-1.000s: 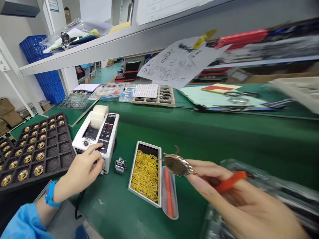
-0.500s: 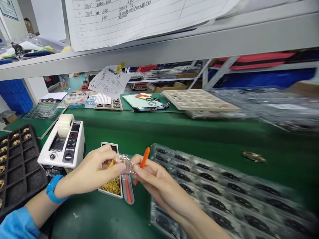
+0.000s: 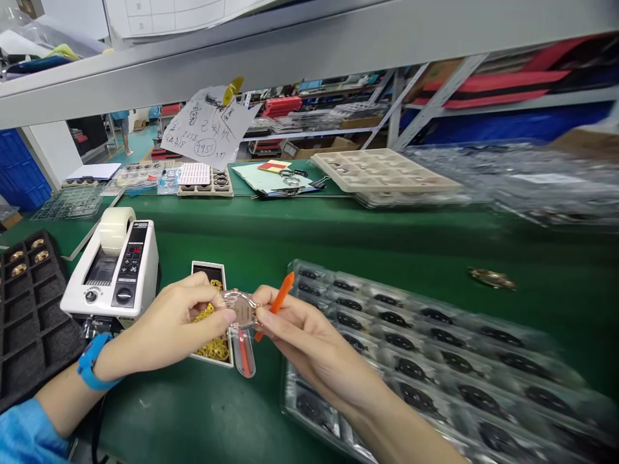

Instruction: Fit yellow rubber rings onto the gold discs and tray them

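Note:
Between my hands is a round watch case (image 3: 240, 309) with a shiny rose-gold metal look. My left hand (image 3: 186, 319) pinches its left edge between thumb and fingers. At its right edge, the thumb and forefinger of my right hand (image 3: 290, 328) are closed on it. That hand also keeps an orange pointed plastic stick (image 3: 282, 293) tucked against the fingers, tip upward. Below the watch case lies a white box (image 3: 228, 362) of yellow rings (image 3: 213, 345), partly covered by my left hand. Beside the box rests a clear case with a red strip (image 3: 245, 356).
A white tape dispenser (image 3: 116, 264) stands left, next to a black compartment tray (image 3: 36, 316) with gold parts. Right is a clear plastic tray (image 3: 411, 341) of black parts. A small metal piece (image 3: 492, 278) lies behind it. A shelf beam (image 3: 290, 45) crosses above.
The camera view has shifted, so the bench things sit slightly higher and further left. The watch case has turned a little and shows its rose-gold face more plainly. Both hands keep their grip.

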A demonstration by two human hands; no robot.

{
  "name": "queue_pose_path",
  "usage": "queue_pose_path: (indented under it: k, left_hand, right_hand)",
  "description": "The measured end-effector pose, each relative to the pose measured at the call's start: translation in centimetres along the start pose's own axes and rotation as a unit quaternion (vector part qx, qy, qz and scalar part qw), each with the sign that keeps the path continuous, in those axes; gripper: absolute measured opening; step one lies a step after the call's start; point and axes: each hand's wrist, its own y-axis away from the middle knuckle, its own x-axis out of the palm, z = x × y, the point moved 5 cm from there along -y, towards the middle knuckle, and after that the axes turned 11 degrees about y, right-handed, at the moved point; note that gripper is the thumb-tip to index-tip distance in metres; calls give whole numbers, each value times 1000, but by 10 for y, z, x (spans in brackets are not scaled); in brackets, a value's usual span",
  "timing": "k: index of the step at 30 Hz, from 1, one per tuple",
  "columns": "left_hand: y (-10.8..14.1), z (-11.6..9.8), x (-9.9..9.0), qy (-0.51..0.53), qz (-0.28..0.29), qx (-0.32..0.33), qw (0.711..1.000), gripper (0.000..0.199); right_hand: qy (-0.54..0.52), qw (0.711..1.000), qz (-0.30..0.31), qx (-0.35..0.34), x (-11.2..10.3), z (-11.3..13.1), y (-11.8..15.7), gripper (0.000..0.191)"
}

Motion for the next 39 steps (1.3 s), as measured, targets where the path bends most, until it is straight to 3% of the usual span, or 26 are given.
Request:
queue_pose_path:
  k: [11, 16, 18, 21, 23, 25, 27, 30, 35, 39]
  left_hand:
    - [-1, -1, 0, -3, -21, 12, 1000, 29]
    - [-1, -4, 5, -82, -78, 25, 993, 26]
    - [0, -6, 4, -178, -115, 39, 976, 26]
    - [3, -11, -4, -328, -187, 78, 923, 22]
    - [6, -16, -12, -359, -233, 129, 894, 15]
    - [9, -20, -15, -317, -246, 210, 892, 13]
    - [11, -22, -11, -239, -216, 284, 903, 13]
    - [10, -19, 0, -171, -152, 332, 915, 13]
    - [3, -8, 6, -139, -98, 333, 928, 22]
    - [2, -11, 7, -110, -12, 308, 945, 34]
  right_hand:
    - [45, 998, -27, -15, 1, 5, 1, 34]
    - [67, 997, -44, -10, 1, 2, 1, 37]
    - [88, 994, -69, -22, -1, 3, -1, 39]
    - [108, 986, -117, -50, -6, 6, -2, 39]
    - [98, 984, -139, -53, -8, 5, -2, 36]
    - [82, 986, -136, -45, -7, 1, -2, 34]
    - [66, 993, -97, -33, -3, -5, -2, 34]
    - [34, 998, -47, -20, 5, -12, -1, 37]
    - [4, 997, -80, -3, 16, -9, 5, 38]
    - [-4, 997, -76, 30, 19, -9, 12, 35]
